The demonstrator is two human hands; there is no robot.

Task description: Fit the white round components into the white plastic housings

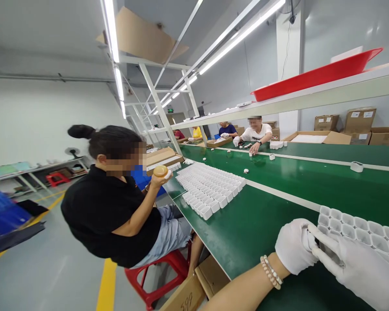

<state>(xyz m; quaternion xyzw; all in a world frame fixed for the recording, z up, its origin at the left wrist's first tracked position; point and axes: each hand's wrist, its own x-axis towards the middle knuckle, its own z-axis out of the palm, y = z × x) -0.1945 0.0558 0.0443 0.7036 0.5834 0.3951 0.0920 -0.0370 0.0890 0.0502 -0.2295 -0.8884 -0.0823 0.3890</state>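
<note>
Both my hands wear white gloves and meet above the green table at the lower right. My left hand is closed, its fingers curled round a small piece with a white part and a dark part; most of it is hidden. My right hand is closed on the same piece from the other side, thumb and fingers against it. Just behind my hands stand rows of small white open-topped plastic cups, packed side by side; the right hand covers part of them. Two beaded bracelets circle my left wrist.
A larger block of white cups covers the table further left. Beyond a pale strip runs a green belt with scattered small parts. A co-worker in black sits left on a red stool, holding a round amber object.
</note>
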